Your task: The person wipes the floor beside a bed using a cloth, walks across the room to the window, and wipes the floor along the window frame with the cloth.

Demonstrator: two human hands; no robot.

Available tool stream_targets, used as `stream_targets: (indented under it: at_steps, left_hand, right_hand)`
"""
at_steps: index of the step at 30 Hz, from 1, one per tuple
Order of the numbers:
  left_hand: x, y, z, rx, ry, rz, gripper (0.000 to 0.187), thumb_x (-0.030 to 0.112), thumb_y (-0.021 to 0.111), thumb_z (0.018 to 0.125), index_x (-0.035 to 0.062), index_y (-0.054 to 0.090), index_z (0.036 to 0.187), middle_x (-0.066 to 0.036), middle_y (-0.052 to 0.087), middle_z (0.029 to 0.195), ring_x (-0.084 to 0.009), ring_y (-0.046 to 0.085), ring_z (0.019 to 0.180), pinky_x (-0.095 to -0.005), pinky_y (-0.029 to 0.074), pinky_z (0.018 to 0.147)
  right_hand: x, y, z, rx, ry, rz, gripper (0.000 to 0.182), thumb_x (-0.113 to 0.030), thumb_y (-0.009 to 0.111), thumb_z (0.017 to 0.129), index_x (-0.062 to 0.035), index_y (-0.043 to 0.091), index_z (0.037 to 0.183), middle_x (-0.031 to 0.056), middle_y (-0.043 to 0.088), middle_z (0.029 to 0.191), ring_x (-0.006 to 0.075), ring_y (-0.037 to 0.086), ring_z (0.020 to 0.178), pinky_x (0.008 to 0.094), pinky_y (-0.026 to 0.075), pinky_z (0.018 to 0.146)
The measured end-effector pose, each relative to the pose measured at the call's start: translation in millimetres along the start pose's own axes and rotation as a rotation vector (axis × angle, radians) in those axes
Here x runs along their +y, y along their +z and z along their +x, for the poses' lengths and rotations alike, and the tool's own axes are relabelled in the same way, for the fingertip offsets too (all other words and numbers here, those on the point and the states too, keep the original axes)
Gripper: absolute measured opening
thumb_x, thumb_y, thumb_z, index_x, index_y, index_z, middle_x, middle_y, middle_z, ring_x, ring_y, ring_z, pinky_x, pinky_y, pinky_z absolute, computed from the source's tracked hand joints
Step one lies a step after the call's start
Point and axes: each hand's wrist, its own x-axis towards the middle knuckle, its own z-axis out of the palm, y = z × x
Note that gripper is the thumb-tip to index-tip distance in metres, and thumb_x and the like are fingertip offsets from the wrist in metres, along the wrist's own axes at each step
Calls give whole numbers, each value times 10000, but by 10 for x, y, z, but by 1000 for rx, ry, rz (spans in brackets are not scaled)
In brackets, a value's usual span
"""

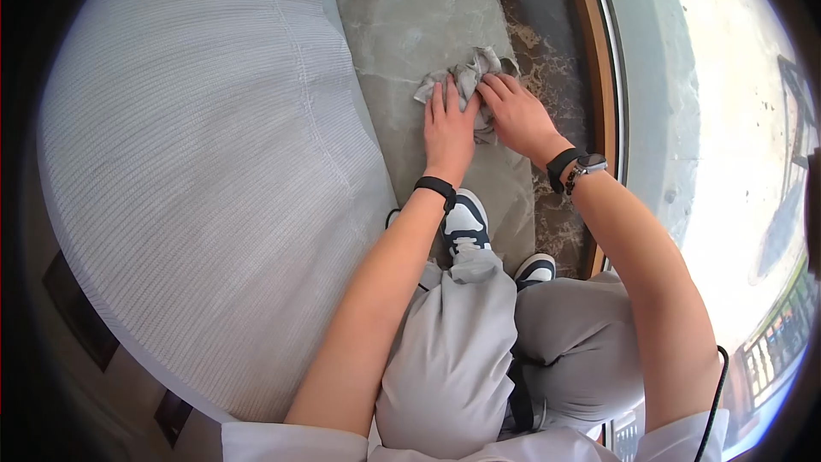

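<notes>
A crumpled grey cloth (469, 79) lies bunched on the grey marble floor (402, 8), under both hands. My left hand (448, 135), with a black band at its wrist, grips the near left part of the cloth, its fingers pointing away from me. From the right, my right hand (520, 118) holds the cloth's right side with bent fingers. It wears a watch and a dark beaded bracelet. The two hands almost meet at the thumbs. Parts of the cloth are hidden under the fingers.
A large light-grey ribbed fabric piece (214, 145) fills the left side. Dark brown marble (547, 43) and a wooden frame strip (603, 94) run along the right, beside bright glass (684, 120). My sneakers (466, 221) stand close below the hands.
</notes>
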Motion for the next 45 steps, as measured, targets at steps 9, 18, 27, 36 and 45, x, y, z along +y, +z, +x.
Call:
stream_targets:
  at_steps: [9, 18, 27, 36, 45]
  left_hand:
    - [-555, -61, 1033, 151, 165, 34, 639, 49, 578, 955, 314, 530, 1535, -207, 463, 1590, -445, 436, 1466, -523, 369, 1211]
    - [-934, -3, 1907, 149, 140, 327, 737, 119, 573, 995, 400, 351, 1639, -243, 401, 1637, -460, 436, 1473, -528, 374, 1199]
    - [-885, 230, 2268, 137, 35, 373, 667, 254, 549, 1034, 409, 333, 1646, -283, 313, 1682, -518, 349, 1509, -593, 241, 1244]
    - [-931, 9, 2300, 73, 119, 347, 649, 219, 574, 1018, 387, 389, 1617, -275, 360, 1642, -495, 439, 1436, -573, 323, 1182]
    - [-1576, -909, 2159, -61, 308, 731, 458, 122, 623, 940, 280, 666, 1368, -113, 653, 1301, -319, 622, 1222, -463, 495, 951]
  right_hand:
    - [50, 171, 574, 210, 214, -50, 633, -83, 694, 890, -10, 489, 1484, 176, 535, 1511, 352, 498, 1425, 415, 480, 1137]
    - [415, 399, 1471, 271, 210, -197, 577, -53, 584, 968, -14, 460, 1530, 188, 492, 1577, 356, 445, 1480, 399, 415, 1205]
    - [714, 278, 1632, 269, 132, -226, 570, -71, 567, 984, -45, 473, 1545, 156, 478, 1615, 329, 430, 1506, 384, 390, 1226]
    - [712, 249, 1631, 258, 156, -229, 589, -89, 583, 978, -57, 466, 1554, 141, 470, 1625, 314, 431, 1508, 379, 403, 1217]
    - [213, 479, 1691, 244, 29, 72, 595, -267, 623, 1027, -156, 442, 1582, 143, 408, 1658, 329, 388, 1530, 417, 375, 1241]
